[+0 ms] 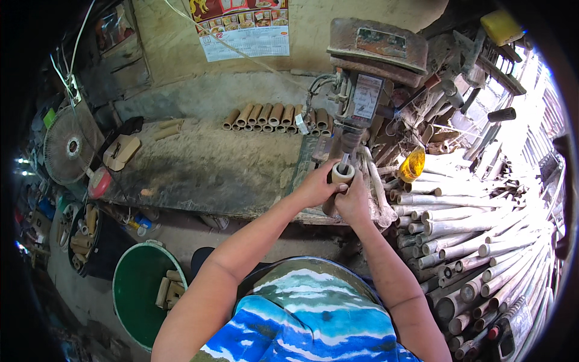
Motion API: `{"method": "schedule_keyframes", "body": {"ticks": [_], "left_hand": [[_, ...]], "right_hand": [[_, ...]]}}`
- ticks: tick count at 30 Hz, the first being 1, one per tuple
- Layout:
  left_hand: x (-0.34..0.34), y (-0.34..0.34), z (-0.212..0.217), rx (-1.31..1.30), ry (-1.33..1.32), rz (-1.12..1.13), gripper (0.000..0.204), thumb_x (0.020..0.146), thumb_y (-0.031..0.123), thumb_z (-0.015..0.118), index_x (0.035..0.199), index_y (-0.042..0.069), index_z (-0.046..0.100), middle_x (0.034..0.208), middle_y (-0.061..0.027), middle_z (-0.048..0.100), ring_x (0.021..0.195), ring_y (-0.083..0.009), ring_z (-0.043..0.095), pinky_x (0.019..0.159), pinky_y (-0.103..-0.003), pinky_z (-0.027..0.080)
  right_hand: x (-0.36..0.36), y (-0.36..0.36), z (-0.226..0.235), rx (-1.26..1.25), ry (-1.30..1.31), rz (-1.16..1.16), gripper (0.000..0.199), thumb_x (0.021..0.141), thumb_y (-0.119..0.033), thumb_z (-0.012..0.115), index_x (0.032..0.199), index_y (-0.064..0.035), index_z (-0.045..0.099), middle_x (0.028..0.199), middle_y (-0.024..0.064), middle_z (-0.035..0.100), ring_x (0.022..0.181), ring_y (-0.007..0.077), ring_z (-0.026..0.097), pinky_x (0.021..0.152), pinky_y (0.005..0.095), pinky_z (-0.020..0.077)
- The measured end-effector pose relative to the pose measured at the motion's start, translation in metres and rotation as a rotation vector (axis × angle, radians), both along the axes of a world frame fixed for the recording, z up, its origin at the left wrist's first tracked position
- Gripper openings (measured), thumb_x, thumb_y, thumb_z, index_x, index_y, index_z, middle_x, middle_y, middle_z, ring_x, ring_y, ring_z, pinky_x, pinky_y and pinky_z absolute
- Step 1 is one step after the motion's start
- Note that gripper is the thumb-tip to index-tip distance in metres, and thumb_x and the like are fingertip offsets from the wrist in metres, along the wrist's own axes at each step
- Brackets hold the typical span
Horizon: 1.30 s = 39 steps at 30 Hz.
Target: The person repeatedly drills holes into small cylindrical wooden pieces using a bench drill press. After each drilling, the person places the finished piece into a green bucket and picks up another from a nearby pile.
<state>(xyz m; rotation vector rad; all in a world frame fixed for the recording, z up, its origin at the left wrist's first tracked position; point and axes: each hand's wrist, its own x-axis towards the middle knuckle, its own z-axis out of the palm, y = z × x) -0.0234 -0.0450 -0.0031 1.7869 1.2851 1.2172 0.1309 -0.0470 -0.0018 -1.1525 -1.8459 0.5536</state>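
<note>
My left hand (316,186) and my right hand (354,201) are both wrapped round a short bamboo tube (342,176), its open end facing up. The left fingers press its left side, and the right hand grips it lower on the right. Above the tube is the chuck (351,141) of a drill press (377,51). A pale metal bit (344,159) points down at the tube's mouth; I cannot tell how far inside it reaches. The tube's lower part is mostly hidden by my hands.
Cut bamboo tubes (274,116) are stacked at the back of the dusty bench (199,160). Long bamboo poles (476,223) are piled at the right. A green tub (129,271) with several bamboo pieces stands at lower left, near a fan (71,145). A yellow container (412,165) sits beside the press.
</note>
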Motion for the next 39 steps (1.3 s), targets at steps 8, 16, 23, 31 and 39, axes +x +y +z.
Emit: {"method": "schedule_keyframes", "body": {"ticks": [8,16,23,31,39], "left_hand": [[-0.005,-0.006,-0.006,-0.006,-0.089,0.010,0.070,0.085,0.011,0.080,0.147,0.007,0.048,0.133,-0.0153,0.065,0.122,-0.0246,0.062,0.105,-0.037,0.047],[-0.005,-0.005,0.007,0.070,-0.039,0.137,0.068,0.086,0.012,0.080,0.146,0.007,0.049,0.133,-0.0142,0.065,0.121,-0.0241,0.063,0.104,-0.037,0.048],[0.004,0.011,0.019,-0.043,-0.048,0.111,0.070,0.087,0.017,0.080,0.147,0.004,0.047,0.135,-0.0181,0.064,0.124,-0.0286,0.062,0.105,-0.039,0.047],[0.009,0.000,0.011,0.085,-0.025,0.049,0.069,0.087,0.008,0.078,0.148,0.000,0.044,0.135,-0.0164,0.063,0.125,-0.0239,0.061,0.106,-0.037,0.048],[-0.006,-0.013,0.012,0.040,-0.145,0.027,0.067,0.087,0.004,0.077,0.148,0.007,0.047,0.133,-0.0126,0.065,0.121,-0.0212,0.063,0.104,-0.035,0.049]], "right_hand": [[-0.006,-0.006,0.003,-0.032,0.003,0.027,0.046,0.082,-0.005,0.059,0.126,0.0007,0.046,0.113,0.0311,0.064,0.109,0.0520,0.060,0.091,0.0554,0.0479],[-0.016,0.014,0.007,0.088,0.051,0.078,0.041,0.080,0.000,0.057,0.119,0.0041,0.045,0.109,0.0320,0.064,0.106,0.0523,0.061,0.090,0.0540,0.0480],[-0.003,0.032,0.013,0.038,-0.052,0.015,0.032,0.083,-0.004,0.061,0.110,0.0038,0.045,0.104,0.0325,0.064,0.104,0.0525,0.062,0.087,0.0542,0.0489],[0.003,0.008,0.012,0.065,0.012,0.029,0.042,0.083,-0.004,0.059,0.123,0.0037,0.048,0.119,0.0314,0.062,0.112,0.0498,0.060,0.094,0.0524,0.0478],[-0.015,0.000,0.014,0.117,0.103,0.079,0.042,0.083,-0.002,0.058,0.123,0.0042,0.047,0.117,0.0314,0.061,0.110,0.0502,0.059,0.095,0.0528,0.0466]]}}
